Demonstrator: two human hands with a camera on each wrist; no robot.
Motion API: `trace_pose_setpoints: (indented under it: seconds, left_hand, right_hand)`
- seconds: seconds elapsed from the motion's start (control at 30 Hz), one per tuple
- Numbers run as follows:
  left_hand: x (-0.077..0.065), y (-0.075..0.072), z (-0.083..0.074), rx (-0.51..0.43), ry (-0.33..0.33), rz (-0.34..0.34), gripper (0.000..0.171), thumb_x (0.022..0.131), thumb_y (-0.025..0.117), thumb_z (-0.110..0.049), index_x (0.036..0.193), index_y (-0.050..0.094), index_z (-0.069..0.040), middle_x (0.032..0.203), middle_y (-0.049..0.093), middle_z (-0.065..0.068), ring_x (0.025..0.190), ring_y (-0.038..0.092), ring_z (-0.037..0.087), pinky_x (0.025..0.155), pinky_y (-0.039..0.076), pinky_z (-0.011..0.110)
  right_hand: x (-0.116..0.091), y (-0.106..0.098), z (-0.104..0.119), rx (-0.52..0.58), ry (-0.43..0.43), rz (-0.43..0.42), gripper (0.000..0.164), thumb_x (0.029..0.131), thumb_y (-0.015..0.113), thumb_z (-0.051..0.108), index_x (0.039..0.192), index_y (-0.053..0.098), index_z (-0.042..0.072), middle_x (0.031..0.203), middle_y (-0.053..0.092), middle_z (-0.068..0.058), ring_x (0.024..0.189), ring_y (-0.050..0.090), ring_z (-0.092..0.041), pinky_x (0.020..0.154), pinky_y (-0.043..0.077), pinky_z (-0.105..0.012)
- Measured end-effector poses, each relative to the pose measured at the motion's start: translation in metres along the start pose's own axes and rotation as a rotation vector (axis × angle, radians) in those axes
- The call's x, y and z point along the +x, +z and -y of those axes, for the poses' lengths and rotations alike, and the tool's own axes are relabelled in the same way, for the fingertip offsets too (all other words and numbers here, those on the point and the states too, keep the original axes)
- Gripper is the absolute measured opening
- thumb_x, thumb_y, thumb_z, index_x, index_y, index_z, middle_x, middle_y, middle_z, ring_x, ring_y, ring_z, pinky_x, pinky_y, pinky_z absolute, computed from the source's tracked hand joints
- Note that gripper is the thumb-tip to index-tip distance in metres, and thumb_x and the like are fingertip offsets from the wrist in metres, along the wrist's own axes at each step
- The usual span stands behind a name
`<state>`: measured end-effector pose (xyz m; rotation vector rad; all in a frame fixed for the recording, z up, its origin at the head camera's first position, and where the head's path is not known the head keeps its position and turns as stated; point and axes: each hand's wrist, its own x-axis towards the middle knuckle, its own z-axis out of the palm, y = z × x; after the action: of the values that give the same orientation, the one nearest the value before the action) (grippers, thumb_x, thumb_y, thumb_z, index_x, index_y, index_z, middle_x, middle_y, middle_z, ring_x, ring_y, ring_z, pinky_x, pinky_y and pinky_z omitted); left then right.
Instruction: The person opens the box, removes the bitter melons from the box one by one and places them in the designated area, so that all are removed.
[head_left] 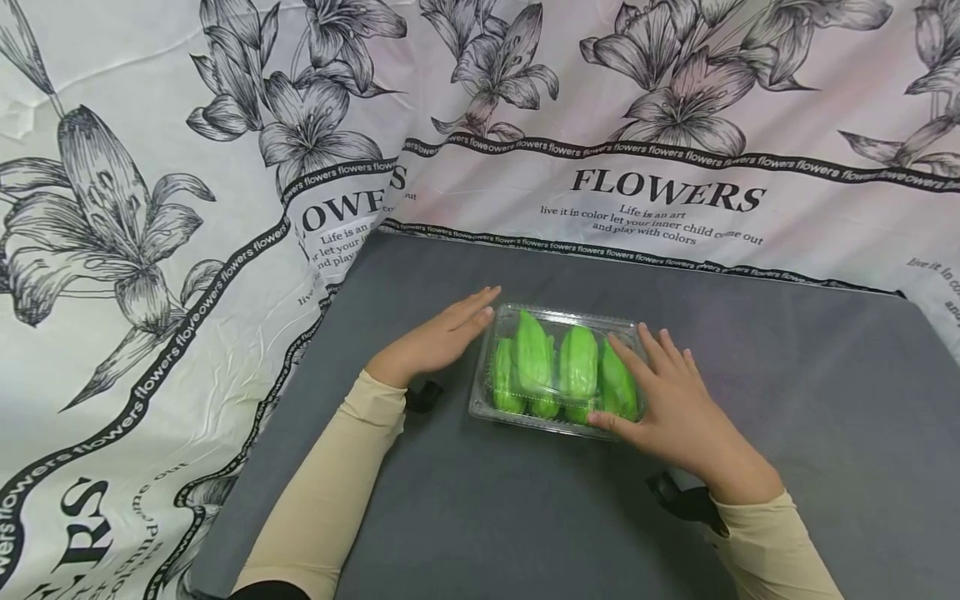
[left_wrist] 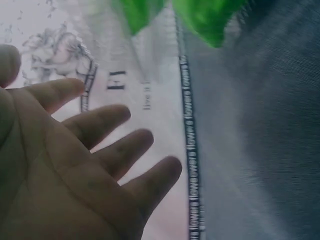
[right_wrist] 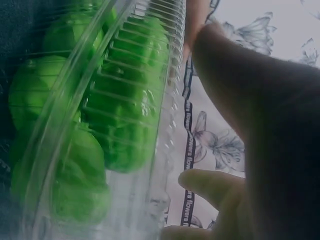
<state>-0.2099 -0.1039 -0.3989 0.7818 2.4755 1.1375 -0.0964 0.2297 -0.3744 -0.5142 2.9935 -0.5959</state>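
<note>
A clear plastic clamshell box (head_left: 555, 425) lies closed on the grey table, with several green, elongated, pointed pieces (head_left: 579, 362) that look like vegetables inside. They show larger through the ribbed lid in the right wrist view, where the green piece (right_wrist: 127, 95) nearest the lid is plain. My left hand (head_left: 435, 337) hovers beside the box's left end with fingers straight, apart from it; its palm (left_wrist: 65, 165) faces the left wrist camera. Over the box's right end, my right hand (head_left: 678, 408) spreads its fingers and thumb; whether they touch the lid is hard to tell.
A grey cloth-covered table (head_left: 480, 517) stretches around the box. White cloth printed with flowers and lettering (head_left: 667, 192) hangs along the back and left sides. Dark wrist-worn pieces sit below each hand, the left (head_left: 423, 397) and the right (head_left: 678, 500).
</note>
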Motion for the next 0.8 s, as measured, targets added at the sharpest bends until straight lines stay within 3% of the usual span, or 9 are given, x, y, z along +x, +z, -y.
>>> trace_pose_setpoints:
  seconds: [0.17,0.3,0.53,0.8]
  left_hand:
    - [0.003,0.004,0.014,-0.095,-0.058,0.026,0.057,0.115,0.029,-0.036,0.170,0.017,-0.028,0.175,0.017,-0.006,0.161,0.014,0.018,0.130,0.015,0.039]
    - [0.007,0.008,0.024,-0.118,-0.064,0.039,0.060,0.112,0.035,-0.024,0.170,0.020,-0.019,0.175,0.021,0.002,0.161,0.017,0.024,0.130,0.016,0.043]
    - [0.015,0.015,0.037,-0.163,-0.083,0.063,0.062,0.113,0.042,-0.031,0.170,0.022,-0.019,0.172,0.029,0.008,0.156,0.033,0.028,0.126,0.028,0.046]
    - [0.017,0.019,0.046,-0.229,-0.089,0.061,0.062,0.114,0.043,-0.040,0.170,0.021,-0.023,0.174,0.024,0.006,0.159,0.027,0.029,0.127,0.027,0.049]
  right_hand:
    - [-0.001,0.005,0.002,-0.008,0.008,0.059,0.116,0.082,0.076,0.074,0.169,0.024,0.018,0.173,0.004,-0.030,0.156,-0.001,-0.059,0.117,0.012,-0.079]
    - [-0.001,0.009,0.002,-0.020,0.013,0.093,0.121,0.078,0.074,0.080,0.170,0.021,0.022,0.173,0.000,-0.029,0.154,-0.001,-0.063,0.109,0.026,-0.083]
    - [0.001,0.015,0.003,-0.018,0.017,0.102,0.124,0.077,0.080,0.075,0.171,0.018,0.024,0.173,-0.003,-0.028,0.154,0.000,-0.062,0.101,0.038,-0.081]
    - [0.006,0.019,0.003,-0.009,0.012,0.075,0.120,0.080,0.081,0.070,0.171,0.017,0.023,0.173,-0.002,-0.028,0.154,0.004,-0.061,0.101,0.038,-0.081]
